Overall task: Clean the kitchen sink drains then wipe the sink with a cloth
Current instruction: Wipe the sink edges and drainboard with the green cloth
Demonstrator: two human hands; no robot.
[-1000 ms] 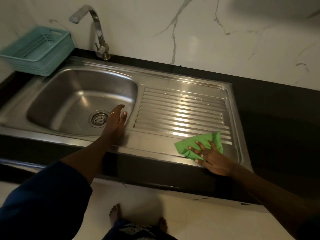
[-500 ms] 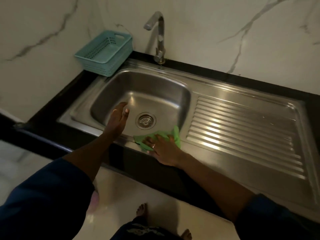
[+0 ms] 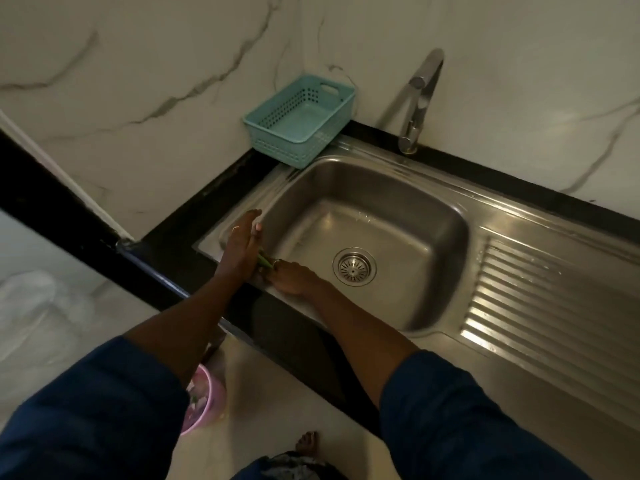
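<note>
The steel sink (image 3: 446,216) fills the middle of the head view, with its round drain strainer (image 3: 354,268) in the basin floor. My left hand (image 3: 240,247) lies flat with straight fingers on the sink's front left rim. My right hand (image 3: 294,280) presses the green cloth (image 3: 264,260) onto the front rim, right against my left hand. Only a thin strip of the cloth shows between the two hands; the remainder is hidden under my right hand.
A teal perforated basket (image 3: 299,119) stands on the black counter at the sink's back left corner. The tap (image 3: 419,102) rises behind the basin. The ribbed drainboard (image 3: 540,306) lies to the right. A pink bucket (image 3: 204,400) stands on the floor below.
My right hand has slid the cloth leftward along the front rim, from the drainboard to beside my left hand. The view has swung to the left.
</note>
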